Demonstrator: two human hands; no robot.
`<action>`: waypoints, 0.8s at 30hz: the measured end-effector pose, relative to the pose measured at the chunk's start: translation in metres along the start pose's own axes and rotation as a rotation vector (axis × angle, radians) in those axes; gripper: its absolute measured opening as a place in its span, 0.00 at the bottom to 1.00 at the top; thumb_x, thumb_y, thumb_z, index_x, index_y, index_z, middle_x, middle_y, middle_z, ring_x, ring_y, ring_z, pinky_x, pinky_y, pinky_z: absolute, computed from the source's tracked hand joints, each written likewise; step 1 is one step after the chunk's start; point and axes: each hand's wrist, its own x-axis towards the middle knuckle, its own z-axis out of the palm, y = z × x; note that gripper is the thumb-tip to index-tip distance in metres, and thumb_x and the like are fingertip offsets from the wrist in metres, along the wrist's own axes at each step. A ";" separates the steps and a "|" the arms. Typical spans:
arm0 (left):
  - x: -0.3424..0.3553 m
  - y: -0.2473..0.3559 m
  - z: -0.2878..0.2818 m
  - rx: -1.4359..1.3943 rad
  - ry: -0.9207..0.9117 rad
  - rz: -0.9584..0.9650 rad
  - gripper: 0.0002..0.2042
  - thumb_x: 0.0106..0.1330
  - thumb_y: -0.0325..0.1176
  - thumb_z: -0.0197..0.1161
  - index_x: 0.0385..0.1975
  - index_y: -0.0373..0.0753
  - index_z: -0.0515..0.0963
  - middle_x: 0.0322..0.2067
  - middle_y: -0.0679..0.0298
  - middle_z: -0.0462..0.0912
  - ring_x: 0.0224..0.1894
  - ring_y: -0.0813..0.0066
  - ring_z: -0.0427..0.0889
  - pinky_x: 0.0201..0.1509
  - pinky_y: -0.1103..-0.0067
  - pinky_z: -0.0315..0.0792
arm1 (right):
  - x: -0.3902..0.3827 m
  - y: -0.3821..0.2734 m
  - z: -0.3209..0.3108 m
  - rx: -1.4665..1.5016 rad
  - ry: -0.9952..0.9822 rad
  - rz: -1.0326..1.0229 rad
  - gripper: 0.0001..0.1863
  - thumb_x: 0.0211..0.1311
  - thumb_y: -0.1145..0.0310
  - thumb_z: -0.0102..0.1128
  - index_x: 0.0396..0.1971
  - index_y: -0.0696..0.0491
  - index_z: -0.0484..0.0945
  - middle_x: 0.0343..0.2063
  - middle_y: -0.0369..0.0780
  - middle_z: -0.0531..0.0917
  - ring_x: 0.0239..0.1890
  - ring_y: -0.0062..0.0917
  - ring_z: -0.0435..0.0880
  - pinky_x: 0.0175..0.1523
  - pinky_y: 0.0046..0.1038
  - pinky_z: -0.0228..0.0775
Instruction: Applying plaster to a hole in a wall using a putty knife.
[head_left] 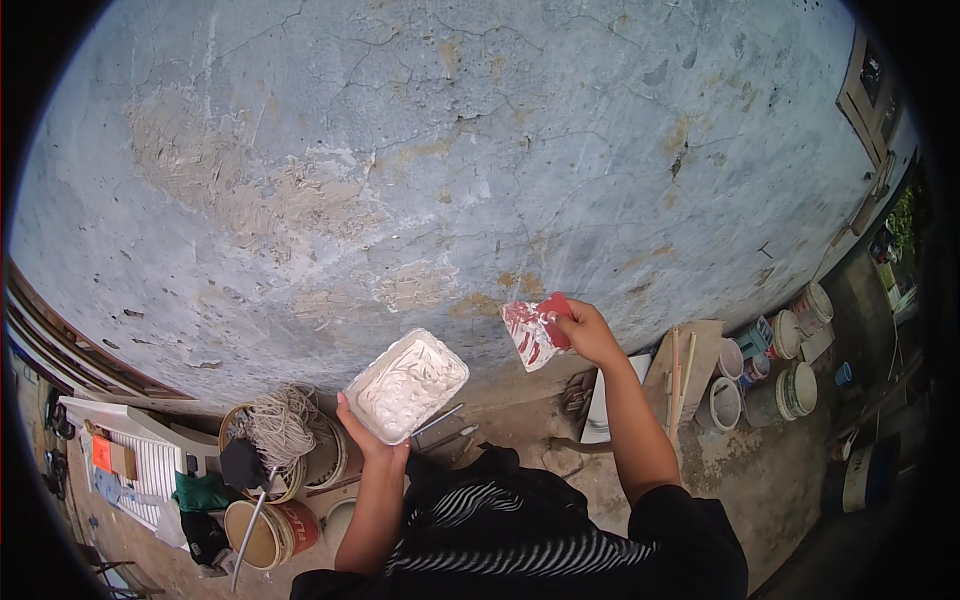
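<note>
In my left hand (375,437) rests a rectangular tub of white filler paste (408,386), tilted, its surface stirred into ridges. The fingers wrap its lower left edge; those underneath are hidden. To the right, my right hand (584,333) is closed round the grip of a red putty spreader (528,332). White paste smears the spreader's wide blade, which points left toward the tub and stays apart from it. In front stands a cracked blue-grey wall (560,130) with a rough beige patch (250,195) at the left and a smaller patch (415,287) nearer the tub.
Down on the left are a bucket with a heap of string (280,425), a red-banded bucket (290,530) and a white slatted piece (130,455). Wooden boards (682,375) lean at the right beside several paint buckets (797,388). A dark frame (868,95) sits at the wall's upper right.
</note>
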 end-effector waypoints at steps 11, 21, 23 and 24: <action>-0.012 -0.011 0.036 0.052 0.011 -0.043 0.41 0.67 0.68 0.44 0.64 0.35 0.68 0.61 0.52 0.75 0.61 0.52 0.76 0.65 0.60 0.71 | -0.028 -0.052 0.008 -0.226 0.017 -0.236 0.11 0.69 0.70 0.59 0.46 0.58 0.82 0.30 0.36 0.84 0.31 0.16 0.77 0.40 0.24 0.72; -0.014 -0.017 0.052 0.068 -0.017 -0.057 0.40 0.68 0.67 0.43 0.64 0.34 0.68 0.60 0.52 0.76 0.61 0.54 0.77 0.65 0.62 0.70 | -0.054 -0.085 0.038 -0.409 0.228 -0.502 0.07 0.64 0.73 0.61 0.40 0.58 0.81 0.30 0.45 0.84 0.33 0.35 0.84 0.39 0.32 0.74; -0.014 -0.015 0.053 0.067 -0.026 -0.078 0.40 0.69 0.67 0.43 0.64 0.34 0.68 0.60 0.52 0.76 0.60 0.53 0.77 0.65 0.62 0.70 | -0.055 -0.098 0.032 -0.395 0.119 -0.584 0.08 0.63 0.74 0.61 0.41 0.57 0.82 0.31 0.45 0.84 0.34 0.37 0.84 0.40 0.33 0.74; -0.014 -0.016 0.054 0.068 -0.027 -0.080 0.40 0.69 0.67 0.43 0.64 0.34 0.68 0.60 0.52 0.76 0.60 0.53 0.77 0.65 0.62 0.70 | -0.054 -0.103 0.029 -0.383 0.023 -0.661 0.09 0.62 0.74 0.62 0.41 0.56 0.83 0.32 0.45 0.85 0.35 0.38 0.83 0.40 0.33 0.75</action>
